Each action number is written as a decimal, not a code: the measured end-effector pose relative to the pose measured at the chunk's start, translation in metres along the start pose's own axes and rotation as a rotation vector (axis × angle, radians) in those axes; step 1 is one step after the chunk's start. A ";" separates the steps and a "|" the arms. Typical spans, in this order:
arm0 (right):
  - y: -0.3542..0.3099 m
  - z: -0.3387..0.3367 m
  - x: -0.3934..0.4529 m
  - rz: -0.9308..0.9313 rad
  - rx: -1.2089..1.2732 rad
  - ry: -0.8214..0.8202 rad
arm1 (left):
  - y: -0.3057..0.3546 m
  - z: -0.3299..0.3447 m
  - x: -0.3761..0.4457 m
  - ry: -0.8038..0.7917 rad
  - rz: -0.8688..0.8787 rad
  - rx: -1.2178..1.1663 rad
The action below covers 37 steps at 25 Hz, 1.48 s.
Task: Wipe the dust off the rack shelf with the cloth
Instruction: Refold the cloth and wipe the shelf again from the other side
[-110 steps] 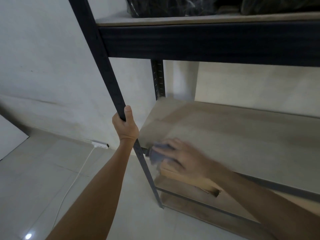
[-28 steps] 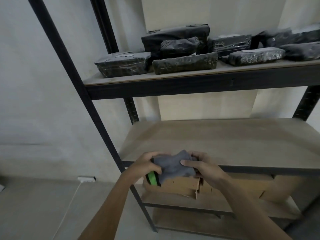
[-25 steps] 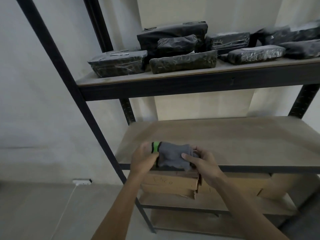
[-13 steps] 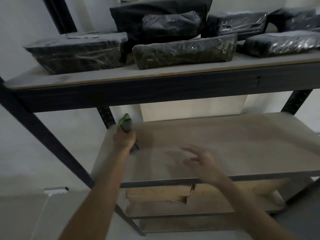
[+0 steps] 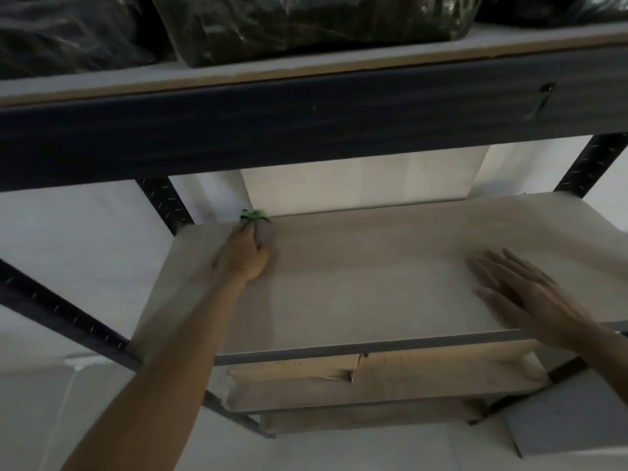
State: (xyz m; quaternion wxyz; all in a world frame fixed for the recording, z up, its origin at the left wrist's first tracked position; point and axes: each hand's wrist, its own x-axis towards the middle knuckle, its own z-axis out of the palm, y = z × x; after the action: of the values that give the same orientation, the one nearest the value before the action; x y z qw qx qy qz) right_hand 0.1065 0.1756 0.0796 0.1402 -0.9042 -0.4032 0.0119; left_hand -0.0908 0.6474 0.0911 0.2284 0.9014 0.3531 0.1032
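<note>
The rack's middle shelf point(image 5: 373, 266) is a pale wooden board between dark metal posts. My left hand point(image 5: 244, 256) reaches to the shelf's back left corner and presses a grey cloth point(image 5: 263, 231) with a green edge onto the board; most of the cloth is hidden under my fingers. My right hand point(image 5: 523, 290) is flat over the right side of the shelf, fingers spread, blurred and holding nothing.
The upper shelf's dark beam point(image 5: 306, 127) hangs close overhead, with black wrapped packages point(image 5: 306, 25) on it. Flattened cardboard point(image 5: 373, 379) lies on the lower shelf. A perforated post point(image 5: 166, 205) stands at the back left. A white power strip point(image 5: 85, 362) sits by the wall.
My left hand took the cloth alone and pushed it from the front edge to the back left corner. My right hand let go and moved out to the right. The camera moved closer.
</note>
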 end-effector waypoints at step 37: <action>0.011 0.014 -0.001 -0.024 -0.037 -0.002 | 0.079 0.051 0.033 -0.159 0.518 -0.074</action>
State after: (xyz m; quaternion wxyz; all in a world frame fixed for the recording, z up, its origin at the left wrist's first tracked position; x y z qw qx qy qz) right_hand 0.1116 0.1715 0.0629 0.1233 -0.9018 -0.4142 0.0037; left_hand -0.0030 0.6015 0.0857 0.2540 0.9580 0.0877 0.0999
